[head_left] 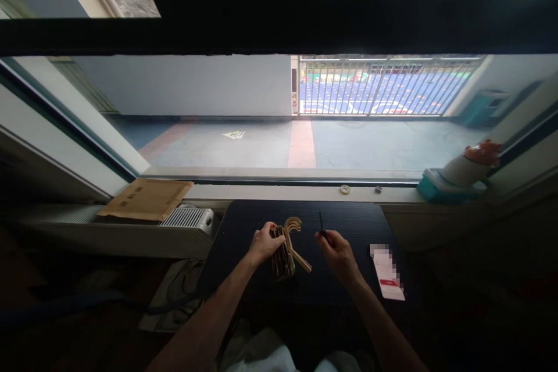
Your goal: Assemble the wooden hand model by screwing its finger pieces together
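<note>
My left hand (263, 243) is closed on the top and left side of a small layered brown object (282, 264), which stands on the dark table. Tan curved prongs and a straight tan arm (300, 260) stick out from its right side; its exact kind is unclear. To the right, my right hand (339, 251) is closed round the dark handle of a thin screwdriver (321, 221). The tool's shaft points up and away from me, apart from the layered object.
The black table (349, 215) meets the windowsill. A pink and white card (386, 279) lies at its right. On the sill are a tape roll (345, 189), a small metal item (378, 189) and a teal box (451, 187). A brown envelope (148, 199) rests on the radiator (187, 232).
</note>
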Demonstrator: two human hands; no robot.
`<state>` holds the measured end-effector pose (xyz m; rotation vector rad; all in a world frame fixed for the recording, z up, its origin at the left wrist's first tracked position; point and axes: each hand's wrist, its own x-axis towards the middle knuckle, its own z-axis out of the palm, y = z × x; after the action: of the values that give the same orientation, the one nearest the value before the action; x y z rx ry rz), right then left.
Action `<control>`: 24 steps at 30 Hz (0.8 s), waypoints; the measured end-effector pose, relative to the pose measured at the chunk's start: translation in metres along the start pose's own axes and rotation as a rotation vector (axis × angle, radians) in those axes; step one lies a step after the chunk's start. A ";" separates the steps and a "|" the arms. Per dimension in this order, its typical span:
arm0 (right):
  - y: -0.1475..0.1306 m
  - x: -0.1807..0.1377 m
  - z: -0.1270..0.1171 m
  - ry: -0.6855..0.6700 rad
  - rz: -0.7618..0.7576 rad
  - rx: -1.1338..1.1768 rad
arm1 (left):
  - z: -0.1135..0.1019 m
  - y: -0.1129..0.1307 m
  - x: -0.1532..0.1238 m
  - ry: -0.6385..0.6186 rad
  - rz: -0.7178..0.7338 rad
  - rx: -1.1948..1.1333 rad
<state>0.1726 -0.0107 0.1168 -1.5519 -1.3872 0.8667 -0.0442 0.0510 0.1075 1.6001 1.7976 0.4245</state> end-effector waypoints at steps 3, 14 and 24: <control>-0.023 0.018 0.026 -0.058 -0.126 -0.076 | 0.007 -0.004 -0.002 0.009 0.060 -0.083; -0.025 0.032 0.049 -0.214 -0.316 -0.447 | 0.025 -0.016 -0.019 0.117 0.142 -0.185; -0.058 0.042 0.039 -0.358 -0.325 -0.625 | 0.032 -0.009 -0.027 0.121 0.197 -0.135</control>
<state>0.1201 0.0379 0.1569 -1.5841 -2.2567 0.5470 -0.0288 0.0168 0.0862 1.6929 1.6652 0.7316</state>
